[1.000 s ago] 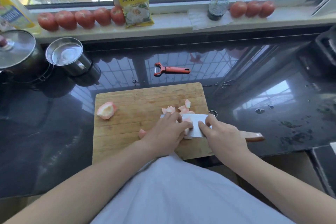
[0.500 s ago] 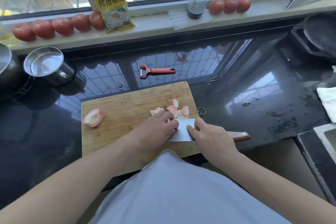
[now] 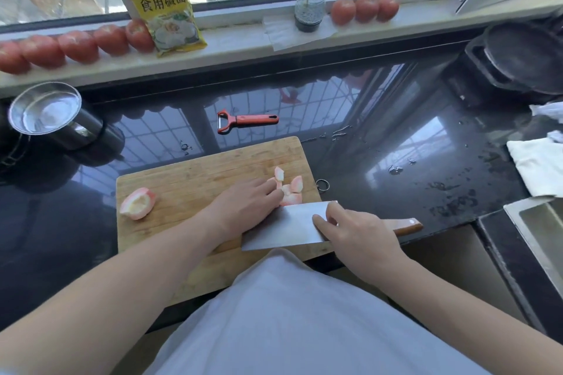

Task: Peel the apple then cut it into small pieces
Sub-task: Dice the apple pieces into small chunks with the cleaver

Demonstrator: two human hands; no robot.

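Apple pieces point(image 3: 289, 190), pale with pink edges, lie in a small cluster near the right end of our bamboo cutting board point(image 3: 189, 173). A bigger apple chunk point(image 3: 137, 203) with a hollowed face sits well apart from them near the board's left edge.

Our left hand point(image 3: 243, 205) rests on the board with its fingers laid fairly flat over the near side of the cluster, fingertips touching the pieces; whatever lies beneath the palm is hidden from us. Our right hand point(image 3: 362, 236) grips the cleaver point(image 3: 289, 227) where blade meets wooden handle, forefinger stretched along the flat of the blade and thumb pressed against its top edge, the other fingers curled round the handle as far as we can tell. The broad blade leans over just beside the left hand, its far edge touching the pieces.

Beyond the board a red peeler point(image 3: 243, 121) lies on the dark glossy countertop point(image 3: 396, 146). A steel cup point(image 3: 45, 111) stands at far left. On the windowsill sit rows of tomatoes point(image 3: 79, 46), a yellow packet point(image 3: 166, 9) and a spray bottle point(image 3: 309, 0). A white cloth point(image 3: 536, 169) lies at right.
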